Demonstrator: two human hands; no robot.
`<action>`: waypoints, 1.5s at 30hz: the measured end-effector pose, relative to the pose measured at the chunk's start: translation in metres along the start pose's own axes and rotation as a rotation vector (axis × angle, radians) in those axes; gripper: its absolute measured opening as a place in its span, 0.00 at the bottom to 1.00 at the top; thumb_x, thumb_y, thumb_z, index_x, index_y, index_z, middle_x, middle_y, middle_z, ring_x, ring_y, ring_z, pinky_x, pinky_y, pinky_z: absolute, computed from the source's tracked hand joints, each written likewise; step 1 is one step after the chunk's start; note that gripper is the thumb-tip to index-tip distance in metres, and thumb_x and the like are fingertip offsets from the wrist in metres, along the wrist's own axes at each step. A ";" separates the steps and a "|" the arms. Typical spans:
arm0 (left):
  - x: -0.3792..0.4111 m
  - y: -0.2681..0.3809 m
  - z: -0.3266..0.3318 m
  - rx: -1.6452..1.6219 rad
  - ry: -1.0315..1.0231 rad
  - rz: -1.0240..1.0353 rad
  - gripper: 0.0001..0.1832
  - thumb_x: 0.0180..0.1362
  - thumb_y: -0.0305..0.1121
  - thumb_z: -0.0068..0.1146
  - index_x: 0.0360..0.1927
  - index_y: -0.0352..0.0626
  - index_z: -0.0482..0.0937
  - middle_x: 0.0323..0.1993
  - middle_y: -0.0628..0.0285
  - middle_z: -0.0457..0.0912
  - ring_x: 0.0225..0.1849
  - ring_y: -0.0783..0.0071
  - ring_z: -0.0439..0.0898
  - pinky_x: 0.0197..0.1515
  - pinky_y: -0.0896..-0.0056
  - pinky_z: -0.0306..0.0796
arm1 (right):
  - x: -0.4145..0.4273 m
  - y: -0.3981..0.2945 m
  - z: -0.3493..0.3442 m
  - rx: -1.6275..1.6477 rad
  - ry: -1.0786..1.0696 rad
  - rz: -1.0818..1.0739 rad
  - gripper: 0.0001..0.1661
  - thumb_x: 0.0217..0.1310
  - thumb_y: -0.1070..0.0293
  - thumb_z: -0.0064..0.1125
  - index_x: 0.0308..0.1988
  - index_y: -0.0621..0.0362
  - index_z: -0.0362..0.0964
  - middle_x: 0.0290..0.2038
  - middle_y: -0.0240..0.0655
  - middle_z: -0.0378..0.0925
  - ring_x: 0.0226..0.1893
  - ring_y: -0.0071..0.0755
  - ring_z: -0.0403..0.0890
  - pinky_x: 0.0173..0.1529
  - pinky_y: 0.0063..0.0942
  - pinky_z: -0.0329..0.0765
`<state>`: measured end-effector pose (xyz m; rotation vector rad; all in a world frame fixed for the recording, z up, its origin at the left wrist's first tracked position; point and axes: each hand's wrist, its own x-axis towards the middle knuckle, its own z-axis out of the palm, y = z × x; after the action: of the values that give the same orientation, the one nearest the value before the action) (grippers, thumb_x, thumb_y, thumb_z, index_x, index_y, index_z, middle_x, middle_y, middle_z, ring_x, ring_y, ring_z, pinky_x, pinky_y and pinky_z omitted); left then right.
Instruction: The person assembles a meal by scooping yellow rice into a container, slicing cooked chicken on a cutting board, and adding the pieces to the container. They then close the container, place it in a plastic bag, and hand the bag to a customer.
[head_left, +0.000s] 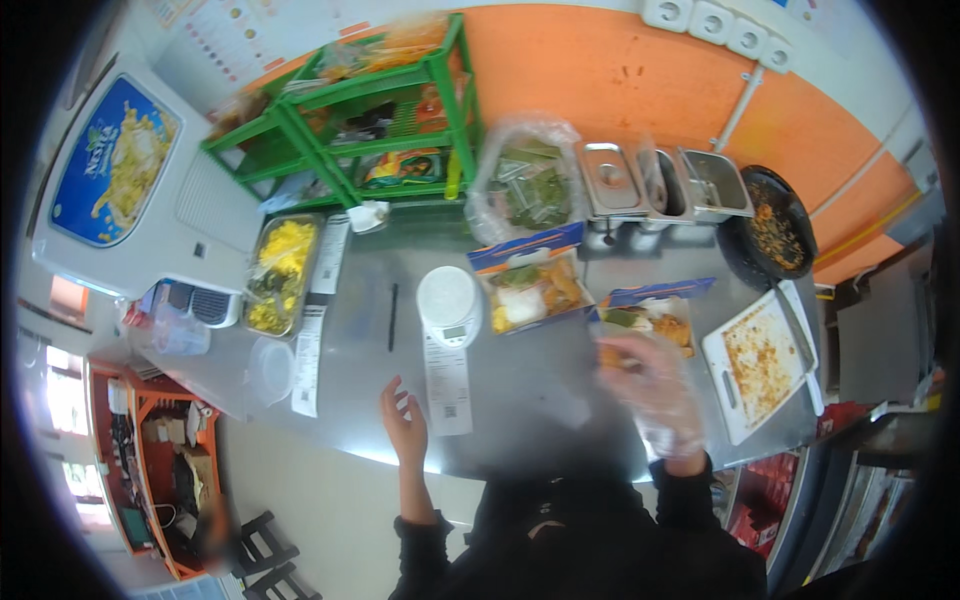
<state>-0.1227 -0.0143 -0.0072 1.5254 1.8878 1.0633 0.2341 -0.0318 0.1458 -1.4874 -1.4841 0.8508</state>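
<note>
My left hand (405, 424) is bare and empty, fingers loosely apart, just left of a printed receipt (448, 390) tucked against a white digital kitchen scale (450, 304). A clear plastic glove covers my right hand (652, 386), which is blurred; a small brown piece of food (619, 358) shows at its fingers. Just beyond it stands an open meal box (679, 330) with fried food and greens. Left of that box is a second open box (544, 296) with rice, greens, yellow food and fried pieces.
A cutting board (757, 360) with crumbs and a knife (796, 330) lies right, below a black pan (776, 225). Behind are steel containers (611, 180), a bag of leaves (529, 184) and green racks (375, 135). Left are a food tray (281, 274), receipts (307, 360), a plastic tub (271, 369) and a pen (393, 316).
</note>
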 end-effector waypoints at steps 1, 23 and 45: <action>0.001 -0.003 -0.002 -0.015 0.012 -0.014 0.19 0.60 0.23 0.48 0.56 0.40 0.69 0.55 0.52 0.71 0.48 0.60 0.76 0.46 0.65 0.73 | 0.017 0.000 0.025 -0.209 -0.010 -0.109 0.22 0.56 0.64 0.60 0.49 0.65 0.70 0.39 0.38 0.76 0.39 0.38 0.78 0.39 0.33 0.75; 0.036 0.014 -0.026 0.190 0.106 0.205 0.02 0.56 0.24 0.58 0.32 0.40 0.76 0.35 0.57 0.80 0.40 0.57 0.75 0.49 0.59 0.66 | 0.002 0.020 0.169 0.258 -0.451 0.331 0.15 0.65 0.62 0.55 0.46 0.59 0.73 0.33 0.34 0.74 0.33 0.23 0.72 0.40 0.25 0.71; 0.005 -0.062 0.008 0.346 -0.166 0.271 0.12 0.49 0.29 0.61 0.39 0.51 0.80 0.49 0.63 0.71 0.57 0.59 0.67 0.66 0.41 0.47 | 0.020 0.065 0.305 0.004 0.214 -0.007 0.06 0.57 0.77 0.59 0.37 0.59 0.75 0.32 0.40 0.78 0.34 0.44 0.79 0.39 0.33 0.76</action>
<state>-0.1542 -0.0121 -0.0617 2.0427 1.8540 0.7111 -0.0140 0.0230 -0.0357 -1.5188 -1.3277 0.6669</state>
